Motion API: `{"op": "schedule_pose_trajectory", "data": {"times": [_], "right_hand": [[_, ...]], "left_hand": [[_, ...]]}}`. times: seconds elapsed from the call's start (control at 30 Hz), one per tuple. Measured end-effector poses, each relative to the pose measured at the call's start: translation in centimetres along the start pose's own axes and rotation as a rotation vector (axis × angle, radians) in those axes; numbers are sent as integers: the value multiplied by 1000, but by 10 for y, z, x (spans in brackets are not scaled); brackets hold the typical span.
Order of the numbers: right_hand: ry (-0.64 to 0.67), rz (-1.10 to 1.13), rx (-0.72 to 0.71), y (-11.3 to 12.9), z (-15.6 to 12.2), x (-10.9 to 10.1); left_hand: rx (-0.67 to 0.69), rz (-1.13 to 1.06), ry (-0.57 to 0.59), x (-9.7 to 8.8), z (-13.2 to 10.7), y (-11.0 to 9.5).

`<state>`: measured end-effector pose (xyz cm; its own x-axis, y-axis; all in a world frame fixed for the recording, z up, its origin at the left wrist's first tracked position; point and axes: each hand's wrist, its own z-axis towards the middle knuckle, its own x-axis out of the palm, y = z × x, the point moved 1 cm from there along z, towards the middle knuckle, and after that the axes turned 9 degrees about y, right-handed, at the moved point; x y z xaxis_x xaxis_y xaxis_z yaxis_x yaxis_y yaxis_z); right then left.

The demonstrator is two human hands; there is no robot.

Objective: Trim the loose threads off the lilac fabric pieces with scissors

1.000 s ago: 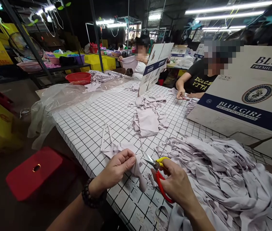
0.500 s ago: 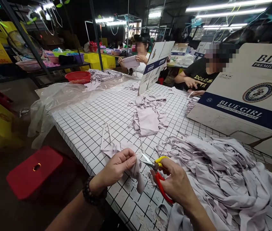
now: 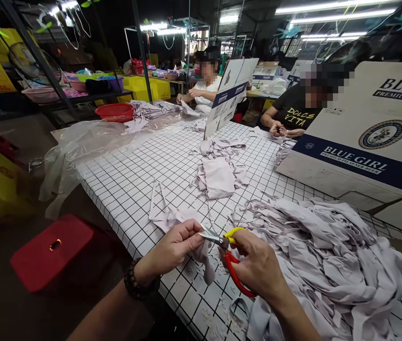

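My left hand (image 3: 176,246) pinches a pale grey fabric piece (image 3: 204,260) near the front edge of the grid-patterned table (image 3: 133,184). My right hand (image 3: 258,267) grips scissors (image 3: 227,253) with red and yellow handles. The blade tips sit at the fabric just beside my left fingertips. A large heap of the same grey fabric pieces (image 3: 329,255) lies to the right of my right hand. A smaller pile of grey pieces (image 3: 218,175) rests in the middle of the table. Small fabric clippings (image 3: 204,315) lie scattered under my hands.
A red stool (image 3: 51,251) stands low at the left. Big cardboard box panels (image 3: 364,142) stand at the right, another (image 3: 231,97) at the far end. Two people sit across the table handling cloth. A red basket (image 3: 115,112) and clear plastic sheet (image 3: 80,147) lie far left.
The scissors' tips have moved left, closer to my left fingers and the held fabric. The people across the table have shifted their hands.
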<state>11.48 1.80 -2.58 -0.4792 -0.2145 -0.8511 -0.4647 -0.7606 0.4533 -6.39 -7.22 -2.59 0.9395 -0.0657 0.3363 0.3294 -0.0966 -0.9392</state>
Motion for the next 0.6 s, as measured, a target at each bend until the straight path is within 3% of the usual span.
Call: {"op": "schedule_pose_trajectory", "data": {"times": [0.6], "right_hand": [[-17, -30, -20, 0, -2, 4]], "left_hand": [[25, -7, 45, -3, 1, 6]]}}
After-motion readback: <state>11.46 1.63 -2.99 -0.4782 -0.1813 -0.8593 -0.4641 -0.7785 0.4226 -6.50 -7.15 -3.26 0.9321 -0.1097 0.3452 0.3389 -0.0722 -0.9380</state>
